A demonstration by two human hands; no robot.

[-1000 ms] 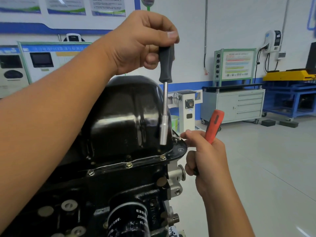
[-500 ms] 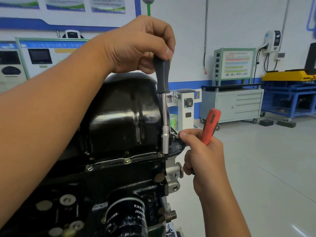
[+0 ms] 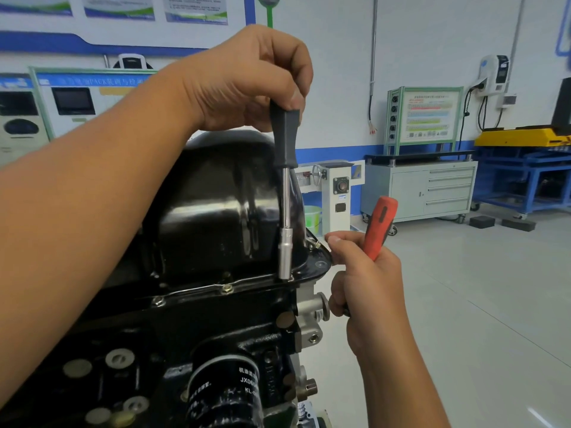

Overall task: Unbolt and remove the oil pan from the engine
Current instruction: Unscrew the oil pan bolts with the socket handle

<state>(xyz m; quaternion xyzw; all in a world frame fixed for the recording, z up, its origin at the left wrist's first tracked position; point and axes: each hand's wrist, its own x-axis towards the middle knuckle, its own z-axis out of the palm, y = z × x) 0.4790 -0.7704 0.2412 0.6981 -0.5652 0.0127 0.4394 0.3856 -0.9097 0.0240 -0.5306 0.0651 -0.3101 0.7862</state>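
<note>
Fingers (image 3: 287, 97) of the left hand (image 3: 247, 81) clench a black-handled steel nut driver (image 3: 285, 211), standing upright, its socket seated on a flange bolt of the glossy black oil pan (image 3: 216, 211). The right hand (image 3: 364, 282), beside that flange's corner, grips an orange-handled tool (image 3: 379, 227).

A white wall (image 3: 432, 41) with a blue lower band is hung with posters (image 3: 117, 7). A grey drawer cabinet (image 3: 432, 189) is set against it, beside a blue frame (image 3: 525, 177). The pale glossy floor (image 3: 479, 304) is lit evenly.

Grey cabinet (image 3: 420, 189) on pale floor (image 3: 479, 304)
</note>
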